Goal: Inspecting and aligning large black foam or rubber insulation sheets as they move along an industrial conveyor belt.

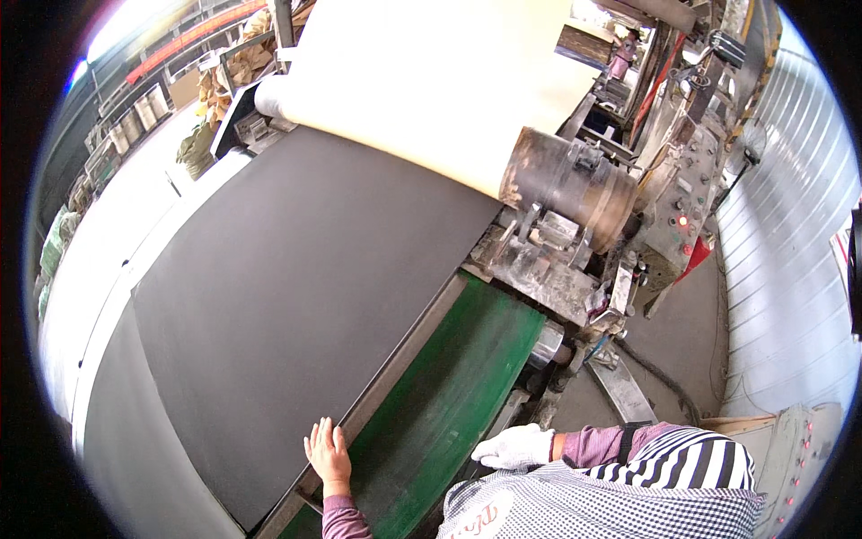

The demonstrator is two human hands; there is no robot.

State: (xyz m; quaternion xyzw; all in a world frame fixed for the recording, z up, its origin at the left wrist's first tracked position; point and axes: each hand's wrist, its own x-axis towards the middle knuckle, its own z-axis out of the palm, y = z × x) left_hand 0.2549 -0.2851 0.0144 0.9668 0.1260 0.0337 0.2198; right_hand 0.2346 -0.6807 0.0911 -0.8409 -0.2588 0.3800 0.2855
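Note:
My bare left hand [329, 454] rests at the near edge of a wide dark grey sheet [314, 287], with its fingers stretched out and slightly apart. The sheet comes from beneath a pale cream roll of sheet material [422, 81] and slopes down toward the lower left. Over the right border of a green conveyor belt [431, 395] is my right hand [519, 446] in a white knit glove. Its fingers point left, loosely extended, and no object shows in them. A narrow rail [395, 368] runs between the dark sheet and the green belt.
A worn metal drum [570, 184] and its greasy mount stand at the belt's far end. Right of them is a control panel [687, 202] with a lit red lamp. A second button panel [795, 467] is at the lower right. Another person [622, 56] is far back.

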